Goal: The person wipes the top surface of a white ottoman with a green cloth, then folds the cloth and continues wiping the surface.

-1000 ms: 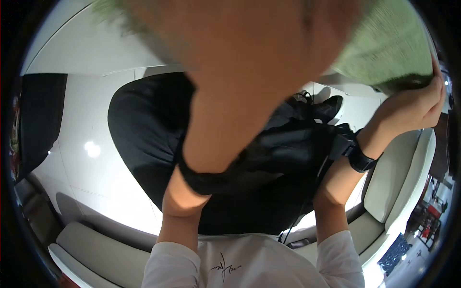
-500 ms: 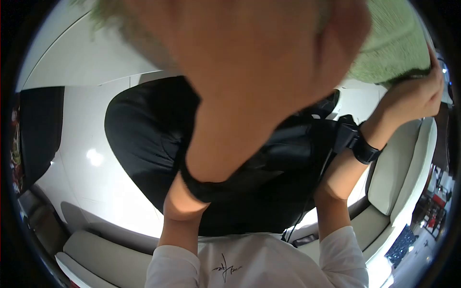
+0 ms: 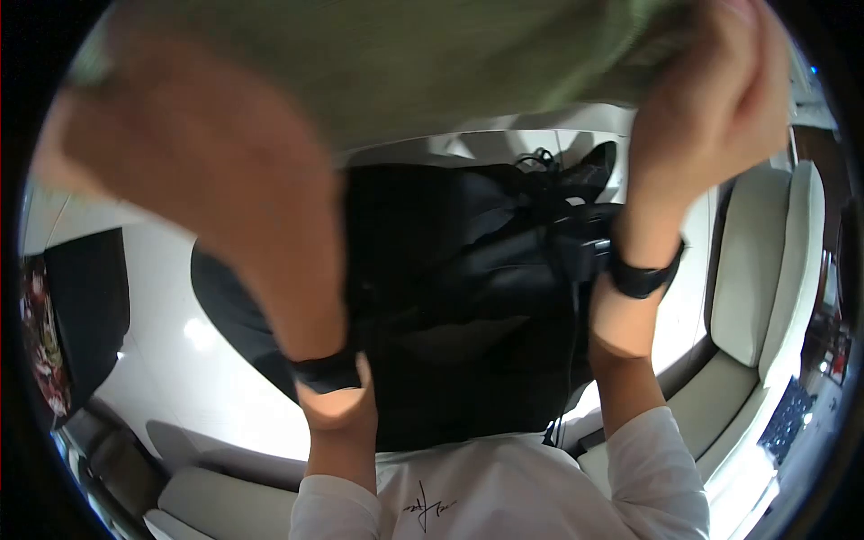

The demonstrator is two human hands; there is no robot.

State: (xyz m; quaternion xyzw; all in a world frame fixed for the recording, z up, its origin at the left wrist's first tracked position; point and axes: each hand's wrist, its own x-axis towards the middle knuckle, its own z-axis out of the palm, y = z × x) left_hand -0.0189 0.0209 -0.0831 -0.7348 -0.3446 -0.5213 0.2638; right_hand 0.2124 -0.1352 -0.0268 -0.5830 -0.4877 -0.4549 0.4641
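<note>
Holding: green cloth (image 3: 450, 67), at top of view, beyond black trousers (image 3: 468, 378), between left hand (image 3: 189, 135) and right hand (image 3: 706, 112).
Cloth long axis: crosswise, left to right; lower edge slopes slightly upward toward right.
Cloth ends: one toward each hand; upper part cut off by frame, so full outline can't be told.
Right hand: clamped on cloth near right end, fingers curled in, wrist below.
Left hand: blurred, overlaps cloth's left part; can't tell if fingers are together or apart.
Wrists: black left band (image 3: 328, 371), black right band (image 3: 643, 277); any marking too small to read.
White shirt (image 3: 504, 495): bears dark script-like mark (image 3: 427, 508) on chest, handwriting look, letters not legible.
Right side: pale seat (image 3: 756, 261), well apart from cloth.
</note>
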